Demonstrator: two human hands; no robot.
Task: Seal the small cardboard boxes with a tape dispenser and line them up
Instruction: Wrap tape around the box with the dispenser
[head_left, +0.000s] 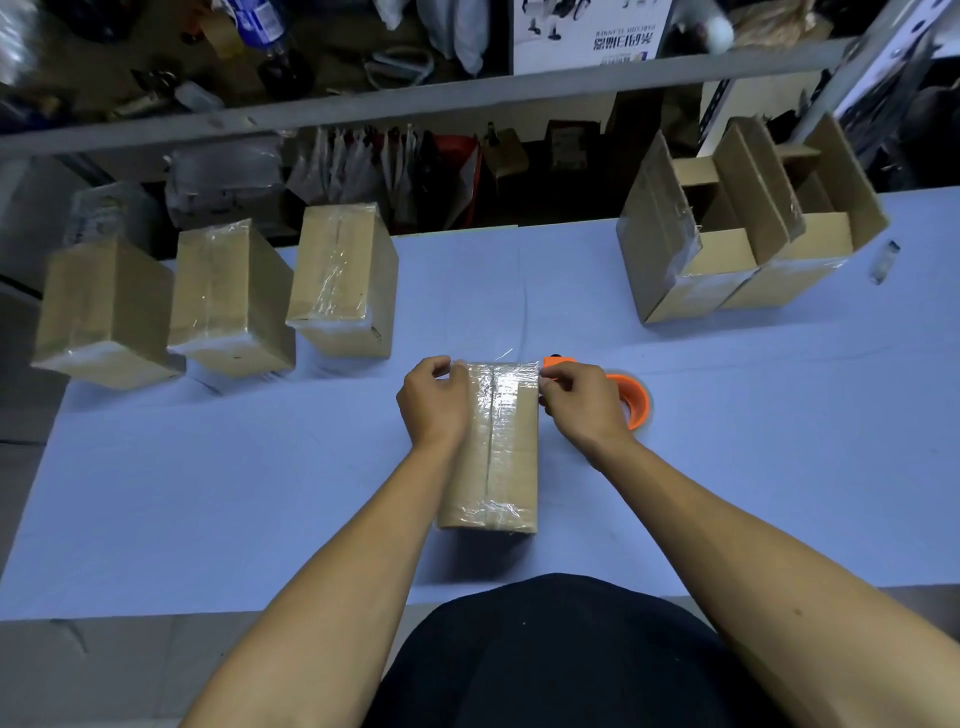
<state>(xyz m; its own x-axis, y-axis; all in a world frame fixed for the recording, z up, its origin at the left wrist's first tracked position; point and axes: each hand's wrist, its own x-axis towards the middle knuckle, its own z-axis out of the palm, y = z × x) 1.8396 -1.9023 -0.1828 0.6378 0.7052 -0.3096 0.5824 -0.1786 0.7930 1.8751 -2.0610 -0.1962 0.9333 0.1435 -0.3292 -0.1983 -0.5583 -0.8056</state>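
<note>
Head view, items as we find them:

Item 1: box in work (498, 447), closed, lying lengthwise at the middle of the counter (208, 493), its near end short of the counter's front edge. Clear tape crosses its far end and near end.

Item 2: our left hand (434, 402), fingers curled over the box's far left edge, pressing the tape down the side.

Item 3: our right hand (582, 402), fingertips pinching the tape at the box's far right corner.

Item 4: orange tape dispenser (631, 397), on the counter just beside the box, partly hidden behind the right hand.

Item 5: three sealed boxes (234, 296), in a row along the far left of the counter; the leftmost overhangs the counter's left edge. Narrow gaps separate them.

Item 6: two open boxes (748, 228), flaps up, touching each other at the far right, near the back edge.

Open room: wide bare counter to the left of the box in work, below the sealed row, and to the right beyond the dispenser. A bare lane also lies between the sealed row and the open pair.
</note>
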